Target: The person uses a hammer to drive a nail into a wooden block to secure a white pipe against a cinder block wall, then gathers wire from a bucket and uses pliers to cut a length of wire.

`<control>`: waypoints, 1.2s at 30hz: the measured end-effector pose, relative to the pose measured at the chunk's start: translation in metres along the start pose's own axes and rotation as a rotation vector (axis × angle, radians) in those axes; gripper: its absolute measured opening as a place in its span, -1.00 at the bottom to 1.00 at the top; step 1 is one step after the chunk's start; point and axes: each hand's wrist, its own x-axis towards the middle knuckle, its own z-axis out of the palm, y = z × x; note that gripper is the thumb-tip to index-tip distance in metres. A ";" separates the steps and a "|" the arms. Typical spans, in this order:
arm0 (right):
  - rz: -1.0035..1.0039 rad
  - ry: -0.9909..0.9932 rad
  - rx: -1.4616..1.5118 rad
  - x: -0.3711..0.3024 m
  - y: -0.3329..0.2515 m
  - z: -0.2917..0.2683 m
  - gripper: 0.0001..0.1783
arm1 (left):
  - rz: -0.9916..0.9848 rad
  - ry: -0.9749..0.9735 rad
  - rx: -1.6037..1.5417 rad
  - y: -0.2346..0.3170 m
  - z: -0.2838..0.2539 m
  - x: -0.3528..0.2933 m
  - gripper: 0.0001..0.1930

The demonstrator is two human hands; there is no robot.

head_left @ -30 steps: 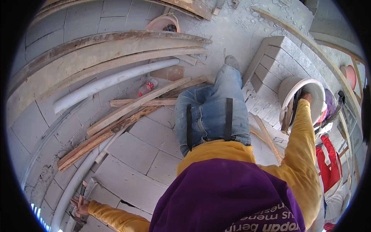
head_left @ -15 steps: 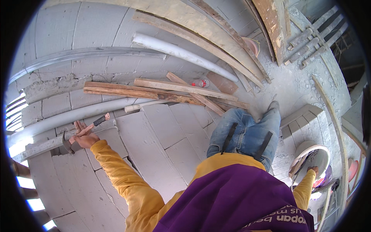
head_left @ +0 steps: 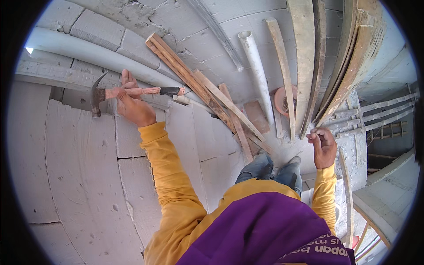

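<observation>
A claw hammer (head_left: 148,91) with a dark head and a worn pinkish handle, dark near its end, lies across my left hand (head_left: 136,108). The thumb and palm hold the handle, while some fingers point up past it. This hand is over the top of the block wall (head_left: 84,150), beside a pale grey beam (head_left: 57,75). Out to the right, my right hand (head_left: 324,148) is raised with thumb and fingertips pinched together. Whatever sits in that pinch is too small to make out.
Wooden strips (head_left: 190,81) lie crossed beyond the wall, near a long white pipe (head_left: 101,57). Another white pipe (head_left: 258,73) and several boards (head_left: 304,57) lean at the back. A pinkish bucket (head_left: 279,99) stands behind them. Bamboo poles (head_left: 380,115) are at far right.
My right hand has come up out of the white bucket at lower right, fingers now pinched. The view has turned, and the hammer in my left hand appears farther right and higher.
</observation>
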 end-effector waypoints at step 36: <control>-0.856 -0.508 0.183 0.160 -0.177 0.355 -0.78 | 0.087 0.032 0.157 0.003 0.012 -0.001 -0.64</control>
